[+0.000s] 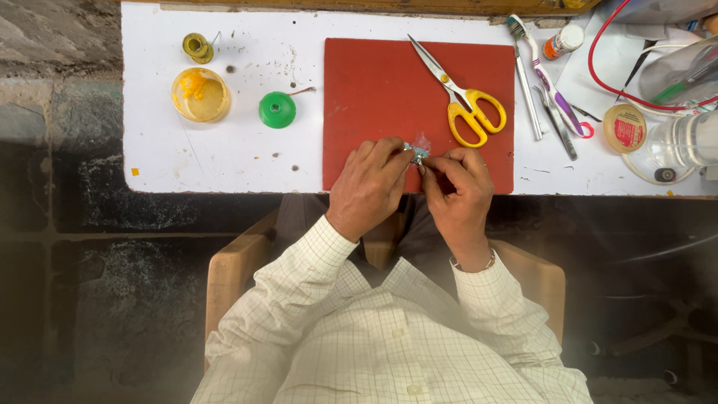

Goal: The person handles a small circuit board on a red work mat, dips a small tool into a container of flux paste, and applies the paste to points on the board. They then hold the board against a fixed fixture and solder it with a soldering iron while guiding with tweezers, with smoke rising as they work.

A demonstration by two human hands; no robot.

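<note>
My left hand [369, 187] and my right hand [459, 193] meet over the near edge of a red mat [374, 90] on the white table [224, 150]. Together their fingertips pinch a tiny shiny part [416, 152], bluish and metallic; most of it is hidden by the fingers. Both hands are closed around it. Yellow-handled scissors [464, 101] lie on the mat just beyond my right hand.
Left of the mat stand a green spool [277, 110], a dish of yellow paste [200, 95] and a small brass spool [197, 47]. To the right lie a toothbrush [542, 71], tweezers [557, 123], a round tin [624, 128], a red cable [598, 67] and clear containers [684, 142].
</note>
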